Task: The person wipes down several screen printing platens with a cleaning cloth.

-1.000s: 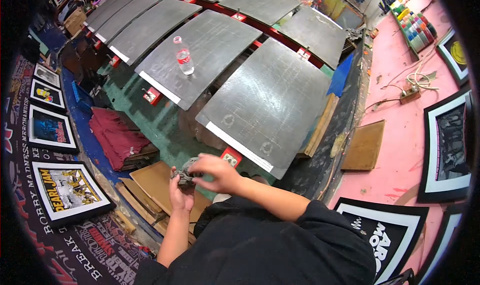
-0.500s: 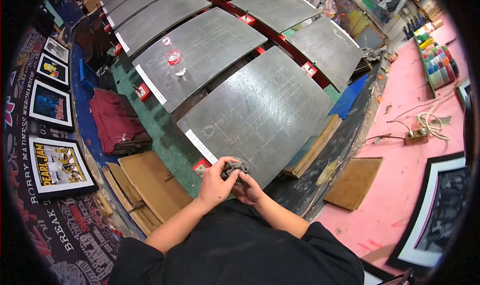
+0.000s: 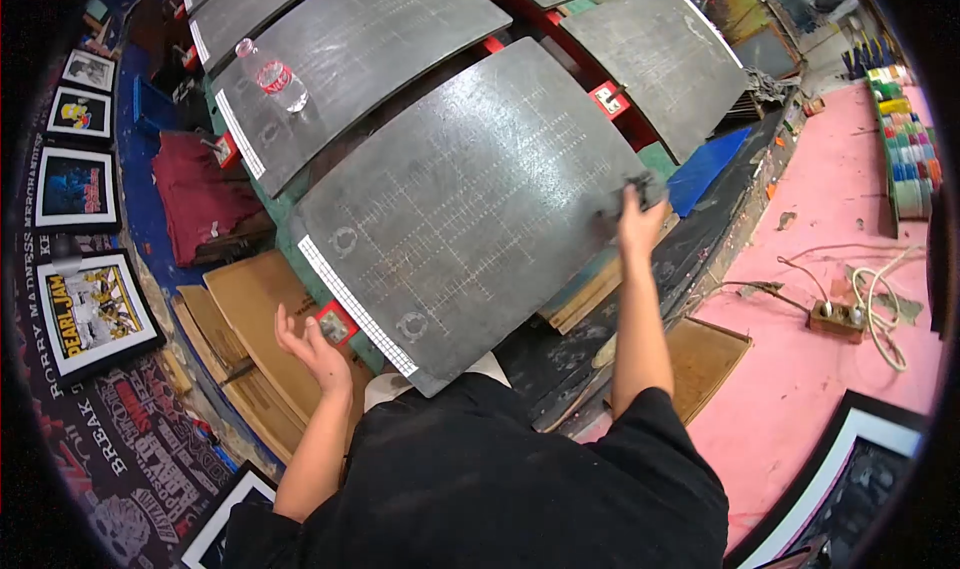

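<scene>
My right hand is closed on a crumpled dark grey rag at the right edge of the nearest grey printing platen; motion blurs it a little. Dotted grid lines and ring marks show on the platen, and a white gridded strip runs along its near left edge. My left hand is raised off that edge with the fingers apart, holding nothing. Close to it is a red bracket under the platen.
A clear plastic bottle with a red label lies on the neighbouring platen. On the right, a pink tabletop bears a power socket with cables and a rack of coloured spools. Framed pictures stand at left, beside cardboard.
My hands have moved apart. The right one has carried the rag away to the platen's right edge, while the left has let go of it and swung left, opening.
</scene>
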